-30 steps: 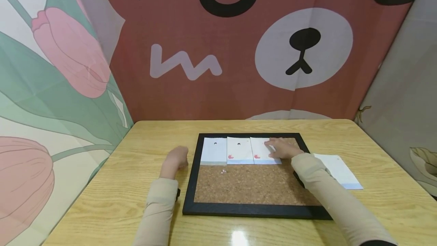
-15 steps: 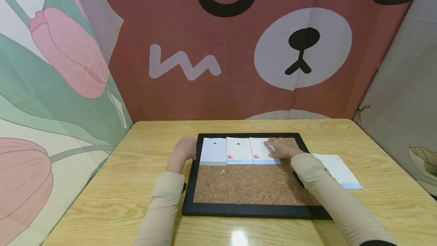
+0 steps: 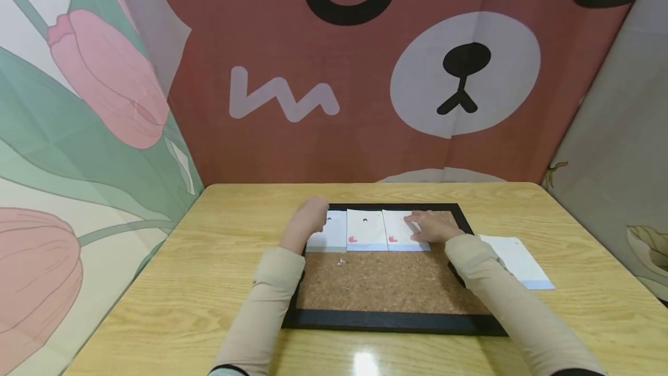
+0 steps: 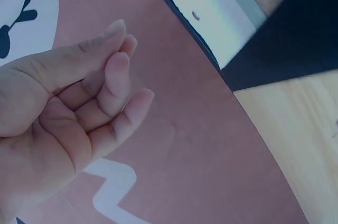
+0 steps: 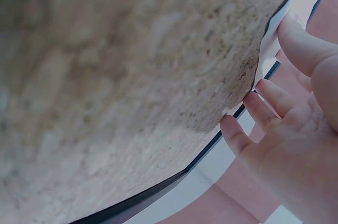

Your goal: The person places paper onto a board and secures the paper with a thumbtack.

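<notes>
Three white note sheets lie in a row along the top of a black-framed corkboard (image 3: 388, 283). Small silver tack heads show on the left sheet (image 3: 325, 239) and the middle sheet (image 3: 361, 232). My right hand (image 3: 434, 226) rests its outstretched fingers on the right sheet (image 3: 395, 230), near its right edge; the right wrist view shows them spread along the paper. My left hand (image 3: 309, 218) is over the board's upper-left corner, overlapping the left sheet. In the left wrist view its thumb (image 4: 87, 52) meets the index fingertip; I cannot tell whether something tiny is pinched there.
A loose white sheet with a blue lower band (image 3: 519, 261) lies on the wooden table (image 3: 167, 300), right of the board beside my right forearm. A small clear, shiny item (image 3: 341, 261) sits on the cork below the left sheet. Printed cloth (image 3: 292, 149) hangs behind the table.
My left hand has moved right and away from me, from the table left of the board to over its upper-left corner. My right hand has stayed on the right sheet.
</notes>
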Action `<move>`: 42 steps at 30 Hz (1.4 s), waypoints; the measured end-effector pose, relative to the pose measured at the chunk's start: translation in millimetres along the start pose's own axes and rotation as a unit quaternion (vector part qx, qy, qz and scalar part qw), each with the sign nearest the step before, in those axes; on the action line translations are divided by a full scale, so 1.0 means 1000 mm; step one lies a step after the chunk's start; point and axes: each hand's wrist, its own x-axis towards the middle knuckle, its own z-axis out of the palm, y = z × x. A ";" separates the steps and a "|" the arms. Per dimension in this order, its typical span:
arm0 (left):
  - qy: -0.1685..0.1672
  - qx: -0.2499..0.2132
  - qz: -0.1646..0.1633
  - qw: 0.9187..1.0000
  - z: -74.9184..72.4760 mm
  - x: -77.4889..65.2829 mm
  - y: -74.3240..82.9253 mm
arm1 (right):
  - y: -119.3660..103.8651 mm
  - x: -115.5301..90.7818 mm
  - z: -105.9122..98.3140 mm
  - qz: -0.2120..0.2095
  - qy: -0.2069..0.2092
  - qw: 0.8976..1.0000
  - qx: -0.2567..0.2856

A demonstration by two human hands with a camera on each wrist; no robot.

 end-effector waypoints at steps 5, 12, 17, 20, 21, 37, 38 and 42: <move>-0.009 -0.021 -0.010 1.000 0.002 0.002 0.009 | 0.001 0.000 0.002 0.012 0.002 1.000 0.001; -0.018 -0.002 0.008 1.000 0.001 0.005 0.021 | 0.000 -0.002 0.003 0.000 0.007 1.000 0.007; -0.020 0.011 -0.012 1.000 0.004 0.006 0.026 | -0.004 -0.004 0.002 0.001 0.010 1.000 0.007; -0.014 0.032 -0.026 0.999 0.006 0.008 0.029 | -0.004 -0.004 0.002 0.001 0.008 1.000 0.003; -0.012 0.040 -0.027 0.999 0.006 0.009 0.030 | -0.004 -0.004 0.002 0.001 0.007 1.000 0.004; -0.016 0.064 -0.024 0.998 0.017 0.030 0.047 | -0.002 -0.004 -0.002 0.003 0.001 1.000 0.011; -0.019 0.062 -0.026 0.998 0.017 0.031 0.048 | -0.002 -0.003 -0.001 0.004 0.000 1.000 0.010; -0.027 0.043 -0.029 0.998 0.018 0.036 0.053 | -0.002 -0.004 -0.002 -0.001 0.001 1.000 0.006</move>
